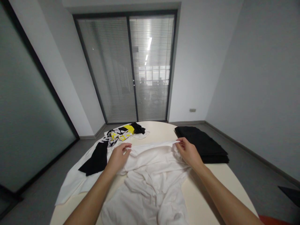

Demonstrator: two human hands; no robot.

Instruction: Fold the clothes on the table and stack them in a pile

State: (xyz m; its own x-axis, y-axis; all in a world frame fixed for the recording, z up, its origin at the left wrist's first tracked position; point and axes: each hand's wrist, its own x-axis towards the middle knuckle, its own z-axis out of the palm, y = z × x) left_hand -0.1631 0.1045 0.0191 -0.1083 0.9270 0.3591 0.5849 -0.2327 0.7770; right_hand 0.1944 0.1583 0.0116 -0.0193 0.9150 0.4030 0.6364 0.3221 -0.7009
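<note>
Left hand (119, 157): pinched closed on the white garment (150, 168), upper edge, left end!
Right hand (188, 152): pinched too, right end!
Garment: strung between both grips, crumpled bulk trailing nearside, short of the surface's (161, 127) curved far edge!

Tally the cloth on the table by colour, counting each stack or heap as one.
White cloth, pinched by the left hand and right hand: 1
Black stack, on the right: 1
Mixed heap of black, white and yellow, on the left: 1
Total: 3
</note>
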